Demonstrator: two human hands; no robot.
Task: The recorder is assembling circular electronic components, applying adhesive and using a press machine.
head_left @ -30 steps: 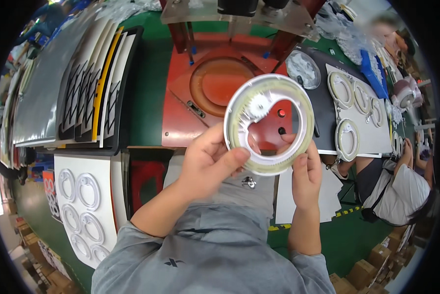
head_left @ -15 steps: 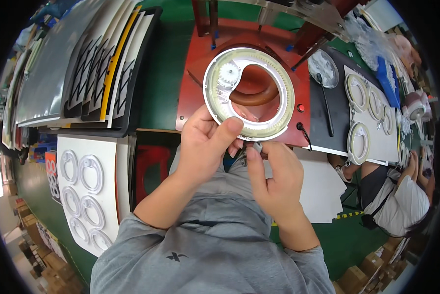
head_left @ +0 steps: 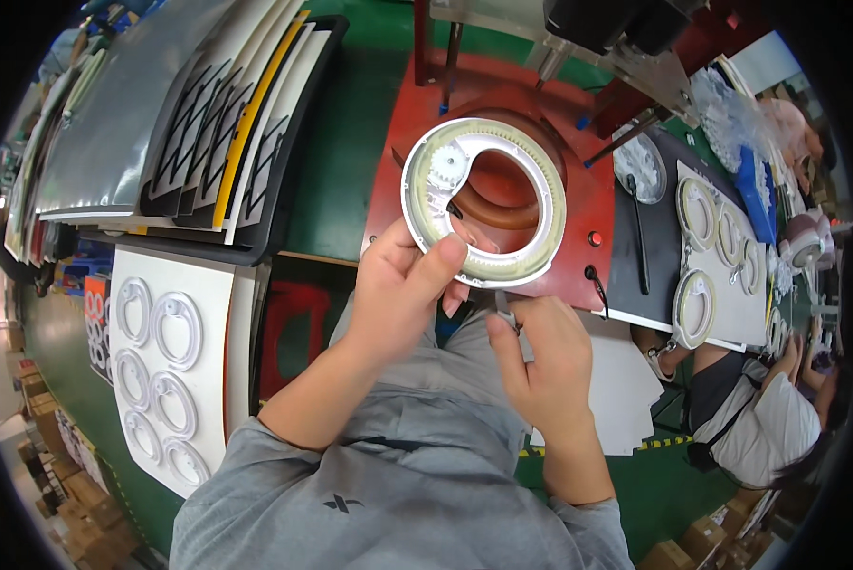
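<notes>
My left hand grips a white plastic ring housing by its lower left edge, thumb on the face and fingers behind and through the opening. A white gear sits in the wide part of the ring, and fine teeth run around its inside. My right hand is closed, thumb against fingers, on a small flat grey tool. That tool points up at the ring's bottom rim; whether it touches the rim I cannot tell. Its kind is mostly hidden by my fingers.
Behind the ring stands a machine on a red base plate with a brown round seat and a red button. Stacked sheets in a black tray lie left. More rings rest on a white board and a right-hand board. A person sits at right.
The view has shifted, so the machine and boards sit further right. The ring has come slightly lower in the picture. My right hand and the grey tool have dropped a little away from its rim.
</notes>
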